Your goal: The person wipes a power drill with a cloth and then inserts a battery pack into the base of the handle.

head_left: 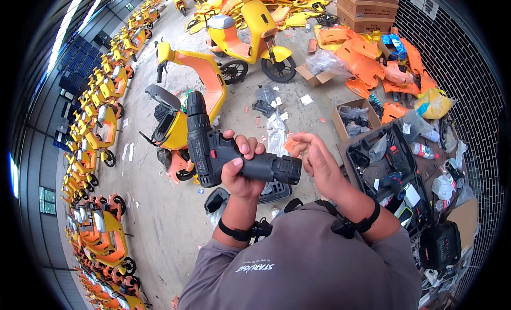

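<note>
A black cordless drill (201, 150) is gripped around its handle by my left hand (240, 171). Its chuck points away from me, and the battery end lies toward my right. Close by that battery end, my right hand (324, 169) is raised with its fingers bent and apart; it holds nothing that I can see. Past the drill stands a yellow and orange scooter (213, 86) with its dark seat (163, 96) tipped up. The drill covers part of the scooter's lower body.
At right, an opened black tool case (367, 145) holds tools and parts. An open cardboard box (355, 121) of bagged parts stands beside it. Orange panels (367, 59) are heaped farther back. Another yellow scooter (250, 38) stands ahead, and rows of scooters (101, 123) line the left.
</note>
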{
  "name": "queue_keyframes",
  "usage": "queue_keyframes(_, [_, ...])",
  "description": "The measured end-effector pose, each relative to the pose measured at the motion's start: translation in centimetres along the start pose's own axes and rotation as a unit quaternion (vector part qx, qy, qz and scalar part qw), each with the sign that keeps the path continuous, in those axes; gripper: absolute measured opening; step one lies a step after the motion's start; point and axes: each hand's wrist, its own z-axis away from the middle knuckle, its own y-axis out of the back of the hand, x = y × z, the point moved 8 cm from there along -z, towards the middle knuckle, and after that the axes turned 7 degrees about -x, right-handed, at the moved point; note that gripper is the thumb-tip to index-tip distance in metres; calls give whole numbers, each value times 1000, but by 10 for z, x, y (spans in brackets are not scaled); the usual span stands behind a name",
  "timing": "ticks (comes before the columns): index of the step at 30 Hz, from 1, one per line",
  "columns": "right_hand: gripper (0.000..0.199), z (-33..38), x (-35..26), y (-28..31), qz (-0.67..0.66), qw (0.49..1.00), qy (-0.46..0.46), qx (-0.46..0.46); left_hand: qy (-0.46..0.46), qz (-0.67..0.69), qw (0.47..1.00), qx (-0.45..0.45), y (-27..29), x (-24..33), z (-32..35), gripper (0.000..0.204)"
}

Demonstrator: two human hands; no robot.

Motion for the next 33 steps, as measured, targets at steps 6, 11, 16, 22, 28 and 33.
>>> queue_keyframes(6, [32,-2,34,74,-240,912,18,332,0,-45,999,-10,-8,-7,0,52])
queue_keyframes(11, [29,-40,24,1,-328,914,12,237,27,2,999,-29,-17,-26,-4,47])
queue_keyframes(16, [23,-41,27,8,-324,917,21,234,23,-48,998,-34,-23,-18,-2,45])
queue_keyframes(22, [19,-12,72,46,-295,914,-10,277,32,-128,990,-46,-10,-13,9,35])
queue_keyframes(28, [19,11,82,51,-214,955,-100,178,59,-86,988,-112,-17,-21,11,36])
queue_keyframes(33, [20,29,79,35,-163,974,-146,58,100,-129,983,-83,-15,-35,5,40])
